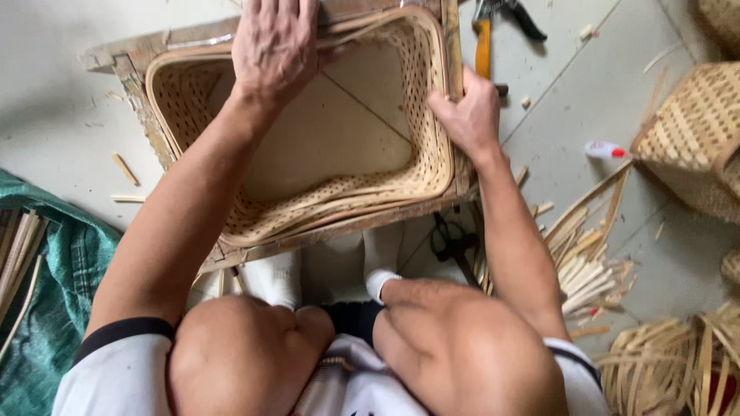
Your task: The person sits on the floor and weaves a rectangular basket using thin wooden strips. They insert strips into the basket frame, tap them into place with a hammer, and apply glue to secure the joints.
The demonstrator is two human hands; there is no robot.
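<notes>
A square woven bamboo basket (422, 166) sits inside a worn wooden frame (146, 108) on the floor in front of my knees. My left hand (274, 46) presses flat on the far rim of the basket and frame, fingers closed over the edge. My right hand (466, 115) grips the right rim of the basket where it meets the frame. The basket's bottom is a plain flat panel, and its woven walls show an open lattice.
Orange-handled pliers (483, 42) lie beyond the frame. Black scissors (451, 239) rest by my right shin. Bamboo strips (586, 262) are scattered at right, with woven baskets (694, 135) and a small white-and-red tube (605, 149). A green tarp (54, 308) holds strips at left.
</notes>
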